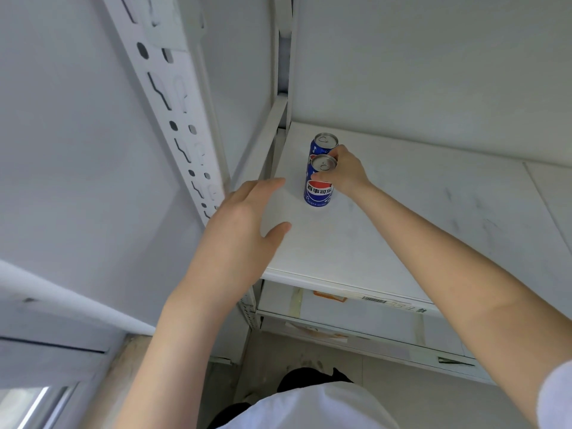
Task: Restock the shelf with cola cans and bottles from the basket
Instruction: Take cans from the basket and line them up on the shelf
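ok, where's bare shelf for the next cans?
Bare: the shelf board right of the front can and rear can, from back wall to front edge, crossed by the right forearm. A patch between front can and front edge. Crowded: left side, where the right hand grips the front can and the open left hand hovers by the post.

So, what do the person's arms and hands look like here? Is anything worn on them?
The left hand and the right hand are both bare: no gloves, and no ring, watch or bracelet shows. Both forearms are uncovered too. Only on the right arm, in the lower right corner of the picture, does the edge of a white sleeve appear. It matches the white top at the bottom edge.
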